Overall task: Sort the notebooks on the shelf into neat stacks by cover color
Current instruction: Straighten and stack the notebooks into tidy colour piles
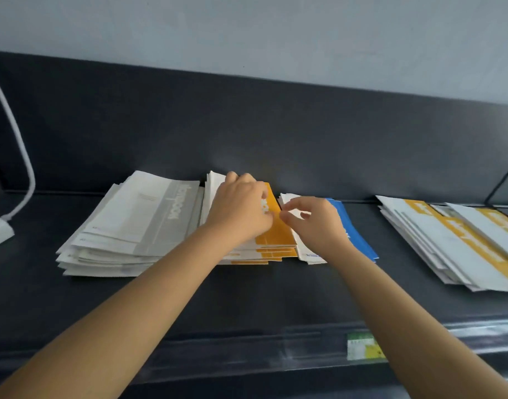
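Three notebook stacks lie side by side on the dark shelf (276, 298): a grey-and-white stack (132, 226) on the left, an orange-striped stack (276, 234) in the middle and a blue-striped stack (356, 231) just right of it. My left hand (241, 208) lies palm down on the orange stack, fingers curled over its far edge. My right hand (313, 223) rests on the blue stack, thumb and forefinger pinched at the orange stack's right edge. Whether the fingers hold a cover is hidden.
A loose, fanned pile of orange-striped notebooks (460, 243) lies at the right end of the shelf. A white lamp base and cable (5, 214) stand at the far left. A clear strip with a green-yellow label (362, 345) runs along the shelf's front edge.
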The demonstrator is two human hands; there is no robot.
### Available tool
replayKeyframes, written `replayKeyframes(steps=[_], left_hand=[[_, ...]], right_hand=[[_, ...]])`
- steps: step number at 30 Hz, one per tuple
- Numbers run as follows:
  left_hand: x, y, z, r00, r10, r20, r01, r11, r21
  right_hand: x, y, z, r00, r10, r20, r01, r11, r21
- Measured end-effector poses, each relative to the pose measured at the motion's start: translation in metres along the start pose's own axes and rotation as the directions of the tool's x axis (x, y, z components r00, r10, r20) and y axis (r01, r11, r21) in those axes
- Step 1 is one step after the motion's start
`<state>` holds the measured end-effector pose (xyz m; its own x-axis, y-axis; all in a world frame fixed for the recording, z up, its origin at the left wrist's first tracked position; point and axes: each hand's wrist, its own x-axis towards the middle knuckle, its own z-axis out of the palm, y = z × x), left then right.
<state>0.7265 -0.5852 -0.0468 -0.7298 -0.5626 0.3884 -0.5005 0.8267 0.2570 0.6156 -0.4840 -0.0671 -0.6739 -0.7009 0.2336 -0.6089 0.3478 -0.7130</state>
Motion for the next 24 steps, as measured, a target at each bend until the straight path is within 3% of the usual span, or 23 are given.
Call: replayKeyframes(steps=[5,10,15,20,24], left_hand=[[0.009,0.061,0.026,0.991,0.096,0.091,-0.089,0.993,-0.077],[0.023,0.135,0.065,0.976,0.106,0.189,-0.089,0.991,-0.096],[0.035,0.217,0.104,0.955,0.022,0.296,0.028,0.986,-0.165],[0.053,0.281,0.136,0.958,0.003,0.287,0.034,0.991,-0.126],[0.065,0.327,0.153,0.953,0.031,0.301,0.010,0.991,-0.133]], right_hand=[[-0.003,0.040,-0.054,0.998,-0.068,-0.012,0.065,0.987,-0.148],[-0.002,0.108,-0.120,0.997,-0.040,-0.069,0.022,0.970,-0.243],[0.000,0.193,-0.206,0.994,0.096,-0.057,-0.109,0.947,-0.302],[0.010,0.260,-0.279,0.962,0.255,-0.097,-0.272,0.880,-0.389],[0.019,0.294,-0.304,0.923,0.375,-0.085,-0.361,0.770,-0.526]])
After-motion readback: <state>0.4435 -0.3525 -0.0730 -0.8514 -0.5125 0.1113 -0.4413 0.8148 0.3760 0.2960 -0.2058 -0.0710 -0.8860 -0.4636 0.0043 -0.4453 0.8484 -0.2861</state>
